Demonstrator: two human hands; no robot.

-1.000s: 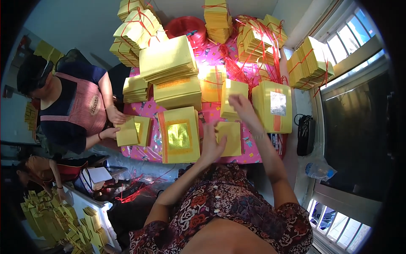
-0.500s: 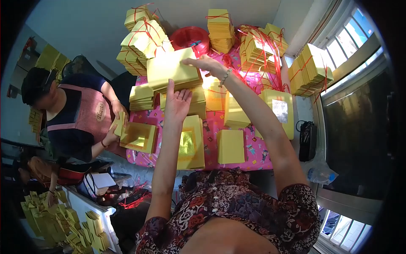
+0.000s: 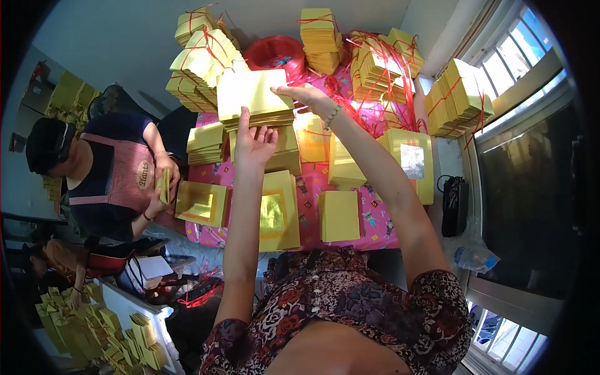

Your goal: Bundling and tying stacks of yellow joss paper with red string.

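A thick stack of yellow paper sheets [image 3: 253, 90] sits on top of other yellow stacks at the far left of the table. My right hand [image 3: 312, 100] grips its right edge, thumb on the top sheet and the other fingers mostly hidden. At the near edge is my left hand [image 3: 256, 145], palm up. Its thumb touches the stack's edge, while its fingers are loosely bent and apart in front of the side. Just below lie another yellow stack [image 3: 284, 150] and a stack with a shiny gold square [image 3: 275, 212].
Red-tied yellow bundles [image 3: 209, 56] stand at the back beside a coil of red plastic string [image 3: 275, 55]. On the pink patterned tablecloth [image 3: 375, 222] lies a small yellow stack [image 3: 339, 215]. A co-worker in a pink apron [image 3: 128, 165] handles paper at left. A window ledge borders the right.
My left fingers have bent more, and its thumb now overlaps the stack's near edge. My right hand keeps its grip. The co-worker has turned the paper in their hands upright.
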